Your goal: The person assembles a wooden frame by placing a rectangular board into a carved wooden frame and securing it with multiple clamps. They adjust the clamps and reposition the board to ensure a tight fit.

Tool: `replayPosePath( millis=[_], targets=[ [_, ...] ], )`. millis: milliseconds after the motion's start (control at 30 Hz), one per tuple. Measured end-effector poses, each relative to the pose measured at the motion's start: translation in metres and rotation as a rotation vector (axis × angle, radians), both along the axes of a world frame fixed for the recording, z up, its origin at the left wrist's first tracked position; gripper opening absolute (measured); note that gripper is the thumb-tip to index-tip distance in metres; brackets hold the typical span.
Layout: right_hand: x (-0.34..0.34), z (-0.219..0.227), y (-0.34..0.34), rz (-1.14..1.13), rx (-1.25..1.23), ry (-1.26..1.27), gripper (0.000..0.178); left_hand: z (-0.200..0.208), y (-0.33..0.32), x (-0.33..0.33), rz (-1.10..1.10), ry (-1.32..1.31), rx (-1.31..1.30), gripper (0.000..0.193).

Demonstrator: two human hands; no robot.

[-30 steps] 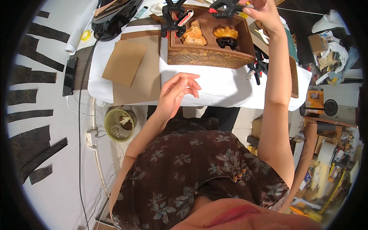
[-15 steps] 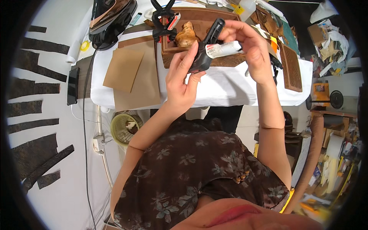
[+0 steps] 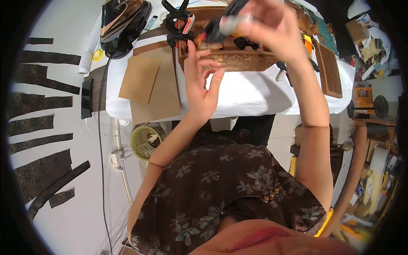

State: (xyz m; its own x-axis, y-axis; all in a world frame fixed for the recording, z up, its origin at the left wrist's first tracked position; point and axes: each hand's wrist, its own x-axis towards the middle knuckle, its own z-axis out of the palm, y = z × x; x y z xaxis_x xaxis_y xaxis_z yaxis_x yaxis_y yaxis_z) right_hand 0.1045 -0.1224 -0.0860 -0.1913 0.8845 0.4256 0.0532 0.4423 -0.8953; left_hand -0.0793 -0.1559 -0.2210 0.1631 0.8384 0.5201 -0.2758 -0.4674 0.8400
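Observation:
My right hand (image 3: 278, 32) grips a black spring clamp (image 3: 223, 25) with a white label on one handle. It is blurred and held over a carved brown wooden box (image 3: 250, 63). My left hand (image 3: 200, 87) is open at the box's near side, fingers apart, nothing in them. Two black spring clamps (image 3: 177, 25) with red pads sit on the box's left side, close to my left fingertips. Another clamp (image 3: 281, 73) shows in part at the box's right end, below my right wrist. A pale wooden carving (image 3: 210, 45) inside the box is mostly hidden by the held clamp.
Brown boards (image 3: 140, 80) lie on the white-covered table (image 3: 250, 95), left of the box. A black iron (image 3: 125, 29) stands at the far left, its cord hanging down. A carved wooden panel (image 3: 329, 70) lies at the right. Below is a green basket (image 3: 146, 142).
My left hand has let go of the spring clamp. My right hand has carried it up and away over the box, now holding it alone.

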Motion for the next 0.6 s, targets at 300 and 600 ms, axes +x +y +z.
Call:
replayPosePath(
  millis=[300,600],
  targets=[
    [0.033,-0.003,0.143,-0.26,0.14,-0.507,0.053,-0.002,-0.021,-0.032,0.067,-0.013,-0.113,0.051],
    [0.025,0.004,0.179,-0.039,0.004,-0.698,0.055,-0.005,-0.022,-0.055,0.121,-0.039,-0.128,0.047]
  ],
)
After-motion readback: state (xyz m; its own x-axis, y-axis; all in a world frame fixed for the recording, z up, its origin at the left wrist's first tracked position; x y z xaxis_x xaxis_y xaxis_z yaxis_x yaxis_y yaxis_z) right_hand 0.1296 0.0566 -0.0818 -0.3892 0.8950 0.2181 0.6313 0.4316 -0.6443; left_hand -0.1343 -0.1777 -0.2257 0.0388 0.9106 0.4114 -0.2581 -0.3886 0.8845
